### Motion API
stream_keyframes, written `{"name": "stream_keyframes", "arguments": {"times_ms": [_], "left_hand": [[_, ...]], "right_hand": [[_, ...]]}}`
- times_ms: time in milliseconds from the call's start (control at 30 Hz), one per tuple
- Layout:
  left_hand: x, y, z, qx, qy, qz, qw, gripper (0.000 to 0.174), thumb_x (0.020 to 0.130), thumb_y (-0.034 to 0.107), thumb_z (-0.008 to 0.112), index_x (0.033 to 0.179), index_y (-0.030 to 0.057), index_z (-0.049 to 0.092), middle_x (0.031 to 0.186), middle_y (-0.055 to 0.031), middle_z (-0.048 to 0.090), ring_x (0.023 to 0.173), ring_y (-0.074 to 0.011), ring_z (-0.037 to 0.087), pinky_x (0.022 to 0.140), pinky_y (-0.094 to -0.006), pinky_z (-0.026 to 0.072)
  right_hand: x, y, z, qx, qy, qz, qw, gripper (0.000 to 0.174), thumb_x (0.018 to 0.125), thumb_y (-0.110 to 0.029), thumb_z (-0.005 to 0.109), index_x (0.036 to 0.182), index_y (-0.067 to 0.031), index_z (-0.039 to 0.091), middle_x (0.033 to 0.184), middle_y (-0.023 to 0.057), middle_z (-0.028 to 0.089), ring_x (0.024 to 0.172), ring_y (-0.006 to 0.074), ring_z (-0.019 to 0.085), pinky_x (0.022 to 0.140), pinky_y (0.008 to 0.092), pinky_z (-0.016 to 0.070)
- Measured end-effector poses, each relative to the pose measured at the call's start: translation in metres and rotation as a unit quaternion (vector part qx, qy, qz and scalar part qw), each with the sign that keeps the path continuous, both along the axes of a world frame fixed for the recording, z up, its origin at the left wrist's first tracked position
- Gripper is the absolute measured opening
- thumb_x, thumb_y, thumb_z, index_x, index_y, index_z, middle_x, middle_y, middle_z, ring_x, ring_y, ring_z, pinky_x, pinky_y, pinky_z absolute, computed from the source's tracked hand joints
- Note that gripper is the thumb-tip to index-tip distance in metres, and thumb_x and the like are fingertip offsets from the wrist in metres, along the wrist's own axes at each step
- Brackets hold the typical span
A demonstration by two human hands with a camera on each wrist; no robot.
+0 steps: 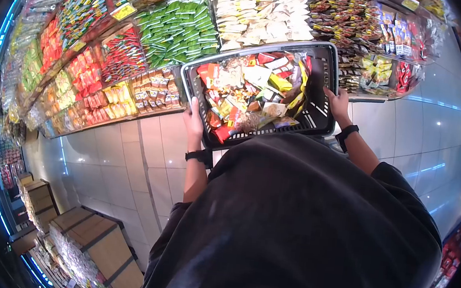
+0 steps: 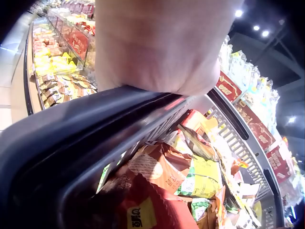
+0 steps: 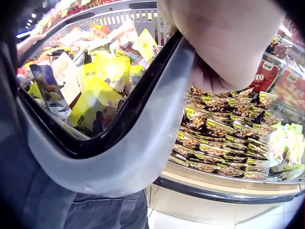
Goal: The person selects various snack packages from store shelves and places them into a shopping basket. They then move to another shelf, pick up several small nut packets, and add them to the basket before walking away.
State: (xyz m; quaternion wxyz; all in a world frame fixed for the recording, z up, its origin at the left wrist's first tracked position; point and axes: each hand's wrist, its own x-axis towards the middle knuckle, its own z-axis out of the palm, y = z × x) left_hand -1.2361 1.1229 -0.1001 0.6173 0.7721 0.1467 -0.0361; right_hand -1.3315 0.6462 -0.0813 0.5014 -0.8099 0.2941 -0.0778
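A dark shopping basket (image 1: 335, 70) is held in front of the body, close against the dark shirt. It is well filled with packaged snacks (image 1: 258, 91) in red, yellow, white and brown wrappers. My left hand (image 1: 192, 122) grips the basket's left side; in the left wrist view that hand (image 2: 162, 47) covers part of the rim (image 2: 81, 114). On the opposite side, my right hand (image 1: 337, 106) grips the rim, its fingers partly hidden there. In the right wrist view the right hand (image 3: 228, 38) curls over the grey rim (image 3: 143, 157), beside yellow snack pouches (image 3: 97, 107).
Just beyond the basket stands a divided display shelf with green packets (image 1: 178, 29), cream packets (image 1: 261, 15) and brown nut packets (image 3: 219, 129). Tiled floor (image 1: 98, 169) runs behind and to the sides. Wooden display crates (image 1: 113, 244) stand at lower left.
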Motion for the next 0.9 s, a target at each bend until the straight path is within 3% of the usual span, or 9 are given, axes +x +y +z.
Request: {"name": "stream_keyframes", "arguments": {"times_ms": [433,900], "left_hand": [[-0.009,-0.002,0.014,-0.010,0.021,-0.007,1.000,0.050,0.101,0.045,0.053,0.084,-0.0016,0.064,0.077,0.0001,0.061,0.068,-0.0072,0.050,0.062,-0.0249,0.0418],[-0.014,0.001,0.014,-0.028,0.024,-0.006,0.999,0.049,0.100,0.044,0.054,0.085,-0.0012,0.065,0.075,0.0018,0.060,0.066,-0.0061,0.049,0.060,-0.0238,0.0402]], "right_hand": [[-0.008,0.001,0.011,-0.008,-0.008,-0.010,1.000,0.029,0.084,-0.024,0.073,0.083,0.0045,0.069,0.061,0.0022,0.059,0.057,0.0087,0.047,0.053,0.0306,0.0387],[-0.015,-0.001,0.010,-0.005,-0.009,-0.020,1.000,0.032,0.083,-0.026,0.073,0.082,0.0054,0.069,0.061,0.0030,0.059,0.057,0.0095,0.048,0.054,0.0311,0.0399]]}}
